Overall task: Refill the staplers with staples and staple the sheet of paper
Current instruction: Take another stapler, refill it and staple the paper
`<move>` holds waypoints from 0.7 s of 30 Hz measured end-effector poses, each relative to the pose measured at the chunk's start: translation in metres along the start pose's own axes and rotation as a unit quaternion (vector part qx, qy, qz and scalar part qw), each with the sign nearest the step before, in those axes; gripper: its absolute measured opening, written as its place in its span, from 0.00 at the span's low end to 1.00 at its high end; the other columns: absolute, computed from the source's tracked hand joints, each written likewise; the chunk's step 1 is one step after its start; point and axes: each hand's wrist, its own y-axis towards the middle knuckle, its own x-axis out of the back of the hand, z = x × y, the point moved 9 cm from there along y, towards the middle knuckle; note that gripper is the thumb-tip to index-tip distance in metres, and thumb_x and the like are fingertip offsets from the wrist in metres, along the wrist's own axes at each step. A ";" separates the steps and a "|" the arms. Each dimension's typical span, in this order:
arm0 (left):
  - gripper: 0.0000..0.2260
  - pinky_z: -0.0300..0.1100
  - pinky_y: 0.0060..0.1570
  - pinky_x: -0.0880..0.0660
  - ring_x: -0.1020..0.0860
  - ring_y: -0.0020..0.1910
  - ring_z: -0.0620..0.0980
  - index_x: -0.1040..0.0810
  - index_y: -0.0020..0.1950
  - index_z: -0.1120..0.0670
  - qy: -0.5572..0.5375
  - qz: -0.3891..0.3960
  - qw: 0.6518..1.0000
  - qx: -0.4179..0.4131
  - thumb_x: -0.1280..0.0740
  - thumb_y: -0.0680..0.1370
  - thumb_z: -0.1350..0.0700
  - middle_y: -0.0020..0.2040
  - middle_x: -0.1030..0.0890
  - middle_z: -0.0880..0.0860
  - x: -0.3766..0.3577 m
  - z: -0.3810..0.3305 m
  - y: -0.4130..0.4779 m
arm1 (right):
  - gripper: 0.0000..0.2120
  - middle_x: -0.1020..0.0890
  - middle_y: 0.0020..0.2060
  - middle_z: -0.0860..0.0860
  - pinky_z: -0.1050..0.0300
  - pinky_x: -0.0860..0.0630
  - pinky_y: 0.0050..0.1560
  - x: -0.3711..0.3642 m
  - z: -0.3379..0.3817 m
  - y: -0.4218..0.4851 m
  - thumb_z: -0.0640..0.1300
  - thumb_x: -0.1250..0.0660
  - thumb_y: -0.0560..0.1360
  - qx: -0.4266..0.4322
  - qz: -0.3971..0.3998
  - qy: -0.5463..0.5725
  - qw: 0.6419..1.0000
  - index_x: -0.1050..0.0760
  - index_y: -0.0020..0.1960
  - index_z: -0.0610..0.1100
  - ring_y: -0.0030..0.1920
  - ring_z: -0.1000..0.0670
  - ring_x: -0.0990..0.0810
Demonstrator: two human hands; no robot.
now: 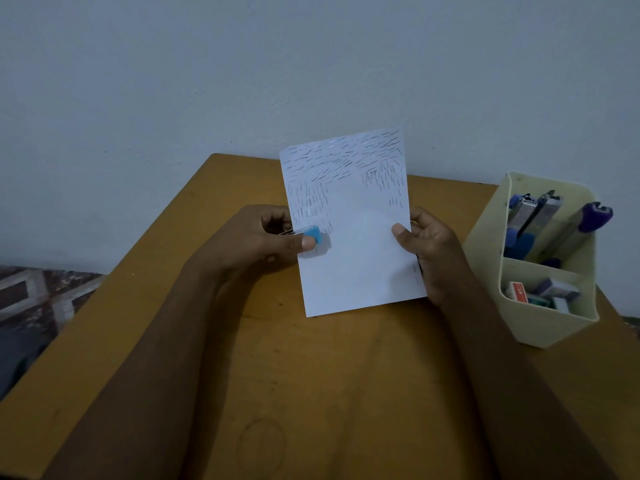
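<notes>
A white sheet of paper (356,258) is held up above the table, its upper part covered with rows of staples. My left hand (258,242) grips a small blue stapler (313,235) whose jaw sits over the sheet's left edge, thumb pressing on its blue end. My right hand (427,247) pinches the sheet's right edge, thumb on the front and fingers behind. Most of the stapler's body is hidden in my left hand.
A cream plastic organiser (550,323) stands at the right of the wooden table (311,375). Its back compartment holds several staplers (550,223) standing upright; its front compartment holds small staple boxes (540,294). A pale wall rises just behind the table.
</notes>
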 end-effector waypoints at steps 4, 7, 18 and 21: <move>0.16 0.41 0.40 0.28 0.20 0.51 0.52 0.20 0.57 0.44 0.007 0.015 1.000 0.006 0.29 0.69 0.45 0.55 0.18 0.39 -0.004 0.000 0.000 | 0.14 0.18 0.56 0.48 0.49 0.23 0.55 -0.001 0.000 0.000 0.38 0.38 0.78 0.001 0.007 0.002 1.000 0.28 0.63 0.42 0.55 0.45 0.19; 0.19 0.45 0.42 0.29 0.20 0.52 0.54 0.19 0.55 0.45 0.008 0.016 1.000 0.009 0.28 0.66 0.41 0.56 0.18 0.40 -0.005 0.001 0.000 | 0.14 0.18 0.55 0.48 0.51 0.22 0.53 -0.002 0.001 0.000 0.38 0.38 0.78 0.003 0.012 0.006 1.000 0.28 0.63 0.42 0.54 0.45 0.18; 0.18 0.40 0.46 0.25 0.19 0.53 0.47 0.19 0.57 0.51 0.014 0.018 1.000 0.013 0.27 0.70 0.47 0.57 0.19 0.40 -0.006 0.006 0.002 | 0.11 0.18 0.54 0.49 0.53 0.21 0.52 -0.004 0.001 -0.001 0.38 0.39 0.78 0.004 0.023 0.012 1.000 0.26 0.59 0.45 0.52 0.47 0.18; 0.19 0.41 0.50 0.21 0.20 0.55 0.42 0.19 0.59 0.53 0.013 0.016 1.000 0.007 0.29 0.69 0.48 0.58 0.19 0.42 -0.006 0.005 0.003 | 0.11 0.17 0.54 0.49 0.54 0.20 0.51 -0.006 0.002 -0.001 0.37 0.39 0.78 0.005 0.029 0.018 0.999 0.26 0.58 0.46 0.52 0.47 0.18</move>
